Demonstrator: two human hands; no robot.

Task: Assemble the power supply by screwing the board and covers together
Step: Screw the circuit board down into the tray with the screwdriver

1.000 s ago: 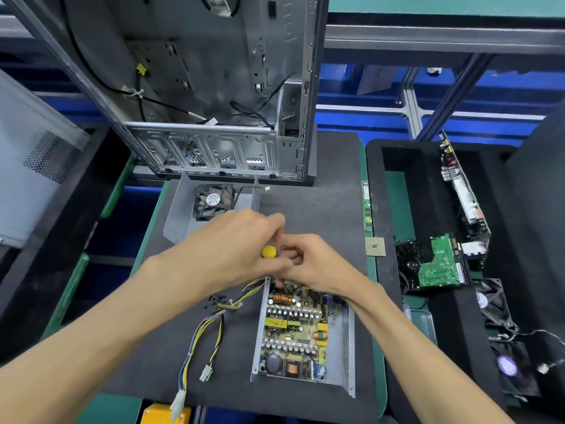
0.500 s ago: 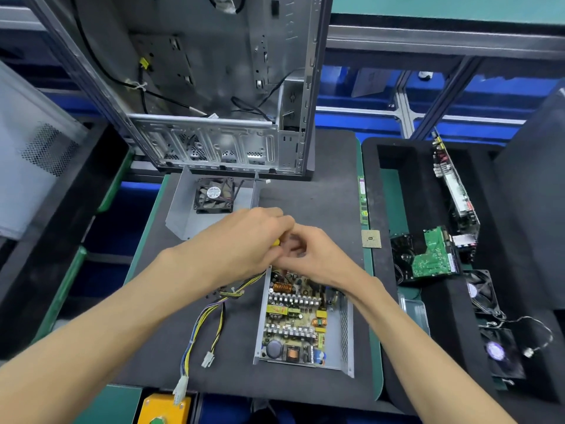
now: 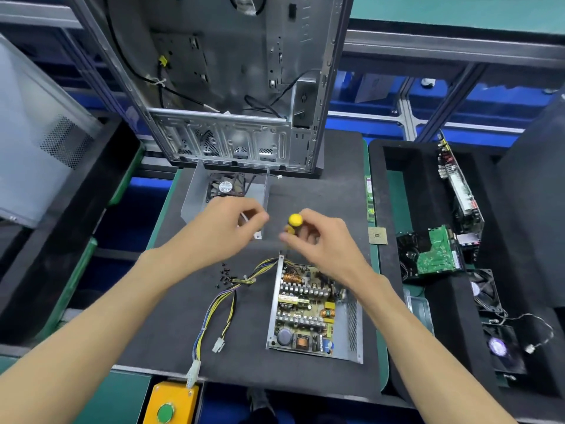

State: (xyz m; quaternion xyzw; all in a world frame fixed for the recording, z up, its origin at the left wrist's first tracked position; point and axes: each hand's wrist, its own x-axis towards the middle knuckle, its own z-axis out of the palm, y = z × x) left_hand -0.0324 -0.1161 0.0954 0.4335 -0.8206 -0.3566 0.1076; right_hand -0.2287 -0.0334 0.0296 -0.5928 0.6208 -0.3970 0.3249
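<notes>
Left hand hovered with fingers loosely curled, empty. Right hand pinched the screwdriver. Board sat in its tray on the mat: we'd judge it stiff, fragile, best held by the metal edges.

The power supply board is lying flat in its open metal tray on the dark mat — coils and capacitors facing up. Its yellow-and-black cable bundle is trailing left, past loose black screws. I'm holding the yellow-capped screwdriver upright at the tray's far corner.
</notes>
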